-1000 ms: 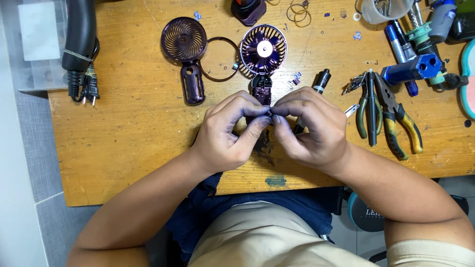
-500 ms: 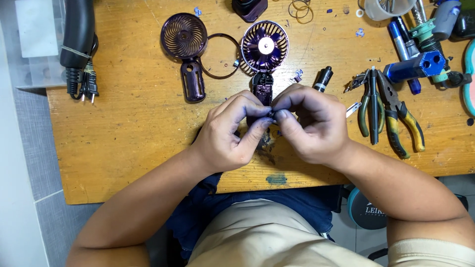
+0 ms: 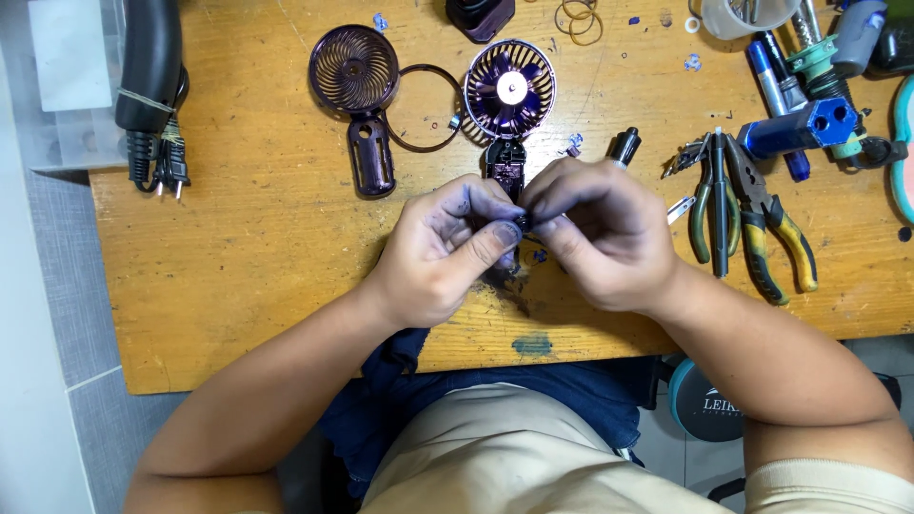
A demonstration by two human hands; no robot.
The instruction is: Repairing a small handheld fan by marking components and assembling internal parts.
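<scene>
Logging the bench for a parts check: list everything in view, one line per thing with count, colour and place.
Wooden table: one, orange-brown, fills the view.
Fan body with blades: one, purple, top centre, its handle running down to the hands.
Fan grille with handle shell: one, dark purple, top, beside the fan body.
Ring: one, dark, between grille and fan body.
Pliers: one, yellow-black handles, far side toward the edge.
Cutters: one, green handles, beside the pliers.
Black appliance with cord: one, top corner.
Rubber bands: a few, tan, top edge.
Blue tool: one, top corner.
Left hand: pinching a small dark part, too hidden to identify.
Right hand: pinching the same part.
</scene>
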